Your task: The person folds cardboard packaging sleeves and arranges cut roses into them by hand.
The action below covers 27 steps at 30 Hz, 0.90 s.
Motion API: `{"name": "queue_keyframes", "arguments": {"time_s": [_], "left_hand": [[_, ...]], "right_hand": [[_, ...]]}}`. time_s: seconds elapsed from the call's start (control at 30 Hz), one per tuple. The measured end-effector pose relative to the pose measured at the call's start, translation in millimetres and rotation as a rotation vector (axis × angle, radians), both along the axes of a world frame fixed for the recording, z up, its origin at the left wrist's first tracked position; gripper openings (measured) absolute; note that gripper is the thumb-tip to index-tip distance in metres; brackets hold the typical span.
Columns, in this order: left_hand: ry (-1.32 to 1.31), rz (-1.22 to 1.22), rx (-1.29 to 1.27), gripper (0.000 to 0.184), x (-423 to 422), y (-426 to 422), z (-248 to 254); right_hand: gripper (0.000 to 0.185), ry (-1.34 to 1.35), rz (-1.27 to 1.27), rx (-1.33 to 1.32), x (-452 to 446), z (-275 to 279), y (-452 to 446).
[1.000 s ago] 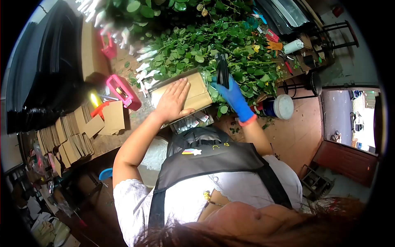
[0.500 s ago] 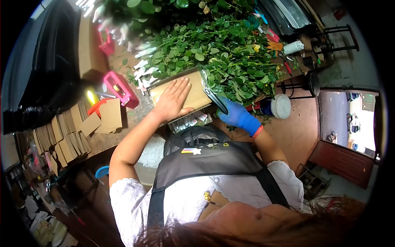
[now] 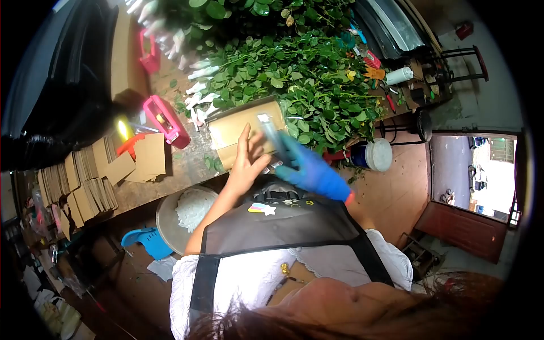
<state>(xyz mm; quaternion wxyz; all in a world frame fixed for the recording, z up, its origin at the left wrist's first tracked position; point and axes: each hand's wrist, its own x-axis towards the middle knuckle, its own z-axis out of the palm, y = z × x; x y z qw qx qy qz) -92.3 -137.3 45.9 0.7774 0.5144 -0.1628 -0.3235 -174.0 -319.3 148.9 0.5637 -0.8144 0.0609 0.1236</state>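
The shallow brown cardboard box with a dark rim (image 3: 229, 133) is located just above the frame centre, tilted in view, at the near edge of the worktable (image 3: 192, 156). Its flat brown inner face is exposed. A long dark tool with a pale end (image 3: 271, 129) is held over its right side by the right hand in a blue knitted glove (image 3: 306, 170), fingers closed round the shaft. The bare left hand (image 3: 243, 170) is raised at the box's lower edge, fingers loosely parted; nothing is seen in it. Leafy green stems (image 3: 317, 73) are spread along the upper side of the box, their white-wrapped ends (image 3: 204, 73) pointed left. Progress, as judged: the box is laid out, the stems are lying loose outside it, and a stock of brown cardboard pieces (image 3: 85, 201) is left at lower left. A pink tape dispenser (image 3: 175, 133) is set left of the box; a white bucket (image 3: 378, 156) is stood right of the table. Poorly resolved: the tool is smeared by motion, so its type and any contact with the box cannot be told. The box's lower right corner is covered by the hands, the left palm is hidden, and the uppermost foliage is cut off by the frame.
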Motion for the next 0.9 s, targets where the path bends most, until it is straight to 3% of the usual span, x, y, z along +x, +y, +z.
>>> {"name": "queue_keyframes", "arguments": {"time_s": [0.03,0.07,0.1,0.17,0.23,0.27,0.33,0.4,0.5,0.57,0.63,0.7,0.73,0.83,0.9], "left_hand": [[0.143,0.027,-0.115,0.081,-4.7,4.9,8.0],[0.227,0.07,-0.085,0.071,-6.6,12.7,17.1],[0.392,0.271,-0.142,0.056,-5.1,20.3,24.8],[0.377,0.46,-0.237,0.037,0.4,42.7,13.3],[0.06,0.527,0.052,0.046,12.6,82.8,-19.0],[-0.107,0.506,0.503,0.064,17.6,98.2,-18.8],[-0.753,0.433,1.036,0.091,35.7,118.4,-38.6],[-0.752,0.188,1.28,0.095,40.7,132.1,-64.0],[-0.899,0.197,1.285,0.086,48.5,135.8,-109.2],[-0.829,0.32,1.181,0.074,56.7,131.5,-119.1],[-0.891,0.654,1.063,0.045,76.2,126.1,-108.1],[-0.406,0.865,0.897,0.039,98.1,124.2,-108.0],[-0.411,0.938,0.88,0.038,108.2,125.1,-104.2],[-0.473,0.839,1.047,0.04,138.2,137.9,-115.6],[-0.317,0.636,1.171,0.047,158.2,144.5,-114.2]], "right_hand": [[0.068,0.062,-0.015,0.24,6.0,-7.8,13.4],[0.061,-0.028,-0.032,0.261,16.4,-19.7,20.2],[0.054,-0.118,-0.047,0.283,25.9,-34.9,22.2],[0.049,-0.181,-0.185,-0.044,36.9,-49.5,17.8],[0.048,-0.383,-0.249,-0.283,42.2,-99.7,-6.2],[0.046,-0.313,-0.292,-0.284,35.5,-120.3,-24.1],[0.047,-0.288,-0.366,-0.309,31.9,-128.8,-47.6],[0.05,-0.311,-0.397,-0.304,26.5,-118.6,-45.7],[0.048,-0.244,-0.362,-0.238,29.0,-81.1,-21.0],[0.047,-0.225,-0.301,-0.154,29.1,-66.7,-7.2],[0.044,-0.241,-0.274,-0.149,29.2,-62.4,2.9],[0.044,-0.235,-0.248,-0.138,28.8,-57.3,10.4],[0.043,-0.244,-0.238,-0.154,29.6,-52.6,16.3],[0.043,-0.281,-0.168,-0.292,28.7,-50.9,20.6],[0.044,-0.275,-0.148,-0.299,27.8,-47.8,22.2]]}}
